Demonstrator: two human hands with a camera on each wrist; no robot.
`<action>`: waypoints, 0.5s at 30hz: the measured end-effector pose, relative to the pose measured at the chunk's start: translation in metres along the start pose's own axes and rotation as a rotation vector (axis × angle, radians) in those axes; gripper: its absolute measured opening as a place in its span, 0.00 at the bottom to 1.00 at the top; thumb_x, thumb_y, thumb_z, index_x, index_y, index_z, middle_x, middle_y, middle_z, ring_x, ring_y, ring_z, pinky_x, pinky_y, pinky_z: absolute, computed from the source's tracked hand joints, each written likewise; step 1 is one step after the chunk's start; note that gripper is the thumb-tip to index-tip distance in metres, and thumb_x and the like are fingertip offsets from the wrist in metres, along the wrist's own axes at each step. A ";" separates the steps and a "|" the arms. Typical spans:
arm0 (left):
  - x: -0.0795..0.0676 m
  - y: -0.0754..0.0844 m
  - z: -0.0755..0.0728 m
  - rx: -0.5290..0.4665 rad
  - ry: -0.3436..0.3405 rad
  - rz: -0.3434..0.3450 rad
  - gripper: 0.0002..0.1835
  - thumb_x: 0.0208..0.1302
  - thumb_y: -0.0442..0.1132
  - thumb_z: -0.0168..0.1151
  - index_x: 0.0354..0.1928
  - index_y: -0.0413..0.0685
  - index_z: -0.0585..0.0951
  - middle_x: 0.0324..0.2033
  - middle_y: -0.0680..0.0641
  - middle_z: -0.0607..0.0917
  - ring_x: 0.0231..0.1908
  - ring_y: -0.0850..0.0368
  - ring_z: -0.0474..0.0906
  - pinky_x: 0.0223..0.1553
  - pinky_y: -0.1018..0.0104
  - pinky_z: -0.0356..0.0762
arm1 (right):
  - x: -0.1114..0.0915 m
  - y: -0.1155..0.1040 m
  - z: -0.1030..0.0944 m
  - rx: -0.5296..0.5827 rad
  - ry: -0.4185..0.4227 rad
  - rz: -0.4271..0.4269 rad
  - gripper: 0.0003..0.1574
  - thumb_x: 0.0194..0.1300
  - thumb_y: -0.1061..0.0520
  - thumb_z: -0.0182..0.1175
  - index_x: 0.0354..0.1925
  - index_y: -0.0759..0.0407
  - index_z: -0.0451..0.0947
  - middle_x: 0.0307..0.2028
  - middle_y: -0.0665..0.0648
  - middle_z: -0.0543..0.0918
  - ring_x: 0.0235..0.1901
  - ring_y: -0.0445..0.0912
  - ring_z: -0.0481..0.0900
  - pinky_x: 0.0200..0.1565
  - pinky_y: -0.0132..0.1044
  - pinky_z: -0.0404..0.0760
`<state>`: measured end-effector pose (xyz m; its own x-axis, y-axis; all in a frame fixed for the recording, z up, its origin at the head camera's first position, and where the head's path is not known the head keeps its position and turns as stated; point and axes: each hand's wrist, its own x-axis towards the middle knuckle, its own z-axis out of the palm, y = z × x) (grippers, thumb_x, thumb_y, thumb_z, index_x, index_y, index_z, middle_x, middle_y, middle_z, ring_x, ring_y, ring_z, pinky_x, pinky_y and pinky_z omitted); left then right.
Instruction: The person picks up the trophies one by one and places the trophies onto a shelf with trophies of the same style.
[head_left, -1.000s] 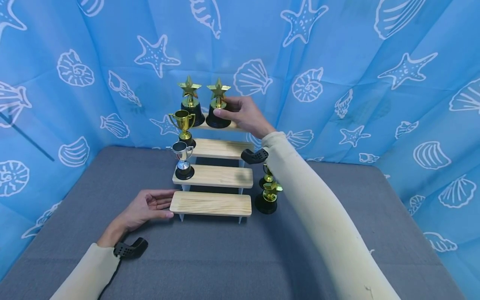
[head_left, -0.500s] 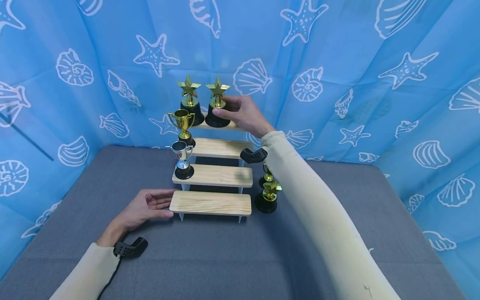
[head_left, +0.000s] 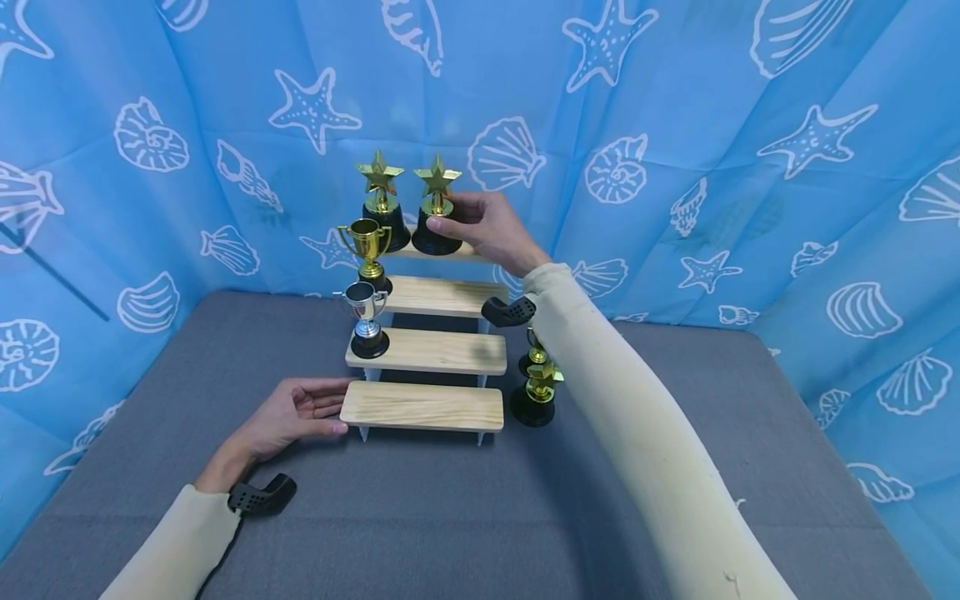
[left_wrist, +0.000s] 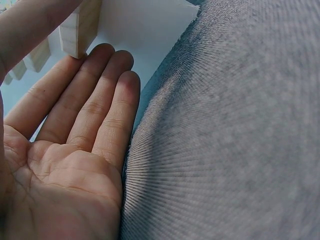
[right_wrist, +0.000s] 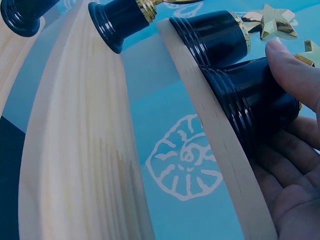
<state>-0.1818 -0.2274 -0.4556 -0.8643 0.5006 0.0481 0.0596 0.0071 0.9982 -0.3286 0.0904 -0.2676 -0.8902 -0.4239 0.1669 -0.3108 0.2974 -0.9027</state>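
My right hand [head_left: 495, 232] holds a gold star trophy [head_left: 432, 241] by its black base, thumb in front and fingers behind. The trophy stands on the top step of a wooden tiered stand [head_left: 422, 407]. In the right wrist view, its base sits against a second star trophy [right_wrist: 215, 40]. Lower on the stand's left side are a gold cup trophy [head_left: 367, 242] and a silver cup trophy [head_left: 365, 310], one per step. My left hand [head_left: 288, 421] lies at the left end of the lowest step, its fingers [left_wrist: 107, 107] extended and fingertips right at the board.
Right of the stand, another star trophy [head_left: 533, 404] and a gold cup trophy [head_left: 536, 354] stand on the grey cloth-covered table [head_left: 420, 517], the cup partly hidden by the right sleeve [head_left: 637, 400]. A blue shell-patterned curtain [head_left: 675, 100] hangs behind and at both sides.
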 end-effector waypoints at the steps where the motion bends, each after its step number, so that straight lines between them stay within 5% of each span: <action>1: 0.000 0.000 0.000 0.001 0.001 -0.001 0.39 0.58 0.22 0.70 0.68 0.18 0.62 0.66 0.20 0.67 0.58 0.61 0.79 0.60 0.65 0.78 | 0.000 0.000 0.000 -0.001 0.005 0.002 0.38 0.68 0.49 0.68 0.71 0.60 0.69 0.56 0.59 0.84 0.58 0.45 0.80 0.62 0.36 0.79; 15: 0.000 0.001 0.000 -0.003 -0.002 -0.003 0.39 0.58 0.22 0.70 0.68 0.18 0.61 0.66 0.20 0.66 0.58 0.61 0.79 0.60 0.65 0.78 | -0.001 -0.001 0.001 -0.007 0.036 0.016 0.41 0.65 0.48 0.71 0.70 0.60 0.71 0.56 0.57 0.85 0.57 0.45 0.81 0.61 0.35 0.80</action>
<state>-0.1815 -0.2274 -0.4547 -0.8634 0.5026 0.0453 0.0558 0.0058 0.9984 -0.3269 0.0901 -0.2674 -0.9063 -0.3882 0.1669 -0.2990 0.3099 -0.9025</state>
